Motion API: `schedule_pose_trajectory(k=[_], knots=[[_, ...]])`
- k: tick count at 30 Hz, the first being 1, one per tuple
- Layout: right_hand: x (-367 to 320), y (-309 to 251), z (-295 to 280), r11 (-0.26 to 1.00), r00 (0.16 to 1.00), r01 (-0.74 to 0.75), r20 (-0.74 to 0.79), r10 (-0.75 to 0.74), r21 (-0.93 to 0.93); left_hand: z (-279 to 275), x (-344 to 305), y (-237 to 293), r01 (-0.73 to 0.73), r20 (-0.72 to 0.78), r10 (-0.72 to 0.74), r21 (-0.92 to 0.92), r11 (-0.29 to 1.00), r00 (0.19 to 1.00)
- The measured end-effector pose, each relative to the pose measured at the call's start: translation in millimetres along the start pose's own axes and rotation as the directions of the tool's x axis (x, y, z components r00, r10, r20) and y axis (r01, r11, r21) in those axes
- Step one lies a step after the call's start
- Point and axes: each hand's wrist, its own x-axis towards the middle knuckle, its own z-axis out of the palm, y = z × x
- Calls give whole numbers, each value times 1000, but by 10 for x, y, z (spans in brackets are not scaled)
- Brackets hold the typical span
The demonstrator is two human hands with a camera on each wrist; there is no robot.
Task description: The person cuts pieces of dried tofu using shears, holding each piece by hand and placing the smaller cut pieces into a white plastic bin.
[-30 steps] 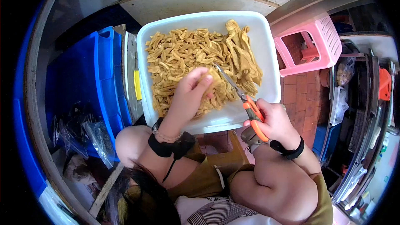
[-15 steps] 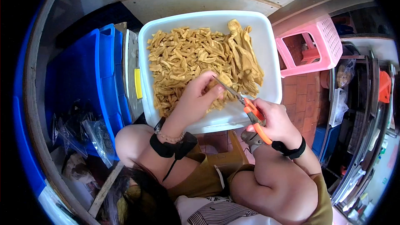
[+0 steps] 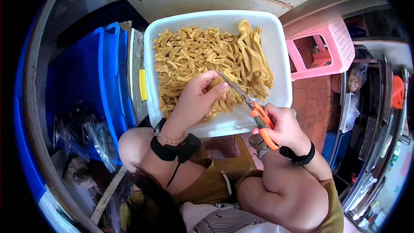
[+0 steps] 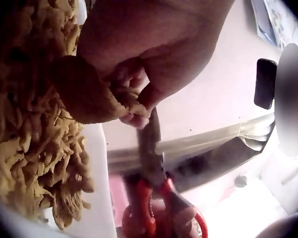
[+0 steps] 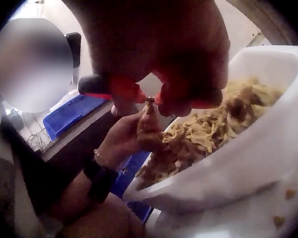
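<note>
In the head view, a white plastic tub (image 3: 282, 60) holds a heap of yellow-brown cut food strips (image 3: 185, 56), with longer uncut pieces (image 3: 252, 56) along its right side. My left hand (image 3: 192, 101), above the near part of the heap, pinches a folded yellow-brown piece (image 4: 87, 94) between thumb and fingers. My right hand (image 3: 284, 125) grips orange-handled scissors (image 3: 261, 118) beside the tub's near right corner. Their blades point up and left, tips right at the left fingers. In the left wrist view the blades (image 4: 150, 144) overlap the pinched end of the piece.
Stacked blue crates (image 3: 86, 82) stand left of the tub, with clear plastic bags (image 3: 101, 142) by them. A pink stool (image 3: 340, 47) is at the right on red floor tiles (image 3: 315, 99). A pale panel (image 3: 207, 6) rises behind the tub.
My left hand first shifts right and down, then back slightly up and left, still pinching the piece. The scissors move a little with it and stay in my right hand's grip.
</note>
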Motion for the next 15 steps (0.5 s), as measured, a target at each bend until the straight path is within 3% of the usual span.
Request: schedule_pose_trajectory(k=[2,7,10,12,15], knots=[[3,11,-25,1000,999,19,-34,-18,13,-14,-7,14,-10,23,10,9,1000,1000],[18,-22,-127,980,993,113,-25,-119,-166,57,-40,-32,12,68,-12,-4,1000,998],[8,-2,-141,992,999,32,-14,-34,-124,-33,-17,-63,-2,68,-6,115,993,998],[-18,33,-72,996,999,24,-38,-28,-87,-85,21,-57,111,48,-126,243,964,991],[-39,45,-18,999,997,17,-80,-21,-40,-57,26,0,86,27,-90,126,988,996]])
